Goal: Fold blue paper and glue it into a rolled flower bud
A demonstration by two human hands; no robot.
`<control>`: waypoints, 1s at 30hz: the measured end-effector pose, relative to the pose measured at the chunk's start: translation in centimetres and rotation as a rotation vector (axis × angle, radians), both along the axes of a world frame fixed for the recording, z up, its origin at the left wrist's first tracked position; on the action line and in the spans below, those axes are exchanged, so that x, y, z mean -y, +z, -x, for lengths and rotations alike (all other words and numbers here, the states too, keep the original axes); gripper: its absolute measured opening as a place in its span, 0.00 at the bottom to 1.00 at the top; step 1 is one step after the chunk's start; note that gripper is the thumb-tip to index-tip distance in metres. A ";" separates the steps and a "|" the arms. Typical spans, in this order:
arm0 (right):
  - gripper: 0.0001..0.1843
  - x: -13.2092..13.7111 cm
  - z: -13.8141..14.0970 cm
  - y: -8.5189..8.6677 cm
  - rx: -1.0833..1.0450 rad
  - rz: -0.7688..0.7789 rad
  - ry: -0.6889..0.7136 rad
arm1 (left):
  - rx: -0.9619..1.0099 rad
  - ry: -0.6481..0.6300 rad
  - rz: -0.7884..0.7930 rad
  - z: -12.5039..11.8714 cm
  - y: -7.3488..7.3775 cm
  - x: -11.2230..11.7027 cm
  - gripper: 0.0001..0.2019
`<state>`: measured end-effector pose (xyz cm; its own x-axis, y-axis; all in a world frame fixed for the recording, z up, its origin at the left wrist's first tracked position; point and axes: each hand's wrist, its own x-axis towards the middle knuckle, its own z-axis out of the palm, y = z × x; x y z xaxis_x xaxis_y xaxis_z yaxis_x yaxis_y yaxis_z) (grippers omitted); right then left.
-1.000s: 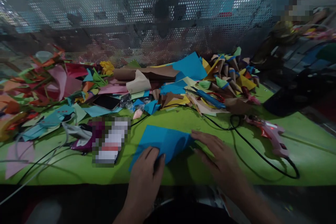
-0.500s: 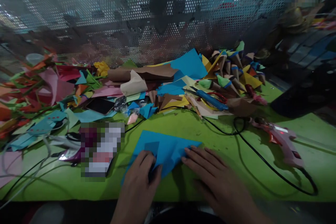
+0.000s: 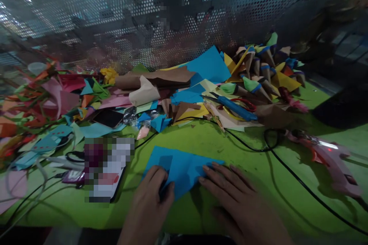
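Observation:
A folded blue paper sheet (image 3: 181, 166) lies flat on the green table (image 3: 244, 160) just in front of me. My left hand (image 3: 151, 206) rests on its near left corner, thumb and fingers pinching the paper's edge. My right hand (image 3: 238, 203) lies flat with fingers stretched out, its fingertips pressing the sheet's right edge.
A pink glue gun (image 3: 330, 159) with a black cable (image 3: 287, 172) lies at the right. Blue-handled scissors (image 3: 235, 109), paper cones (image 3: 258, 72), a dark phone (image 3: 108, 118) and heaps of coloured paper scraps (image 3: 57, 95) crowd the back. A perforated metal screen (image 3: 143, 19) stands behind.
The view has shifted slightly to the left and down. My right hand slid left along the blue paper toward my left hand. The left hand kept its hold on the corner.

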<state>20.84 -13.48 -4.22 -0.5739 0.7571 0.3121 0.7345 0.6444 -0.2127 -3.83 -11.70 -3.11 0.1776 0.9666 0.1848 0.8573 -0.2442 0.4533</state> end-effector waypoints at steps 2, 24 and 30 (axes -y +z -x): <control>0.32 0.0 0.0 -0.1 0.003 -0.009 0.000 | 0.002 -0.006 0.001 0.1 0.0 -0.1 0.08; 0.36 -0.9 -0.3 -1.6 -0.006 -0.085 0.046 | 0.078 0.149 0.112 -0.4 0.4 -0.2 0.11; 0.38 -1.1 -0.4 -2.2 0.024 -0.173 0.063 | 0.057 0.100 0.163 -0.3 0.6 -0.2 0.20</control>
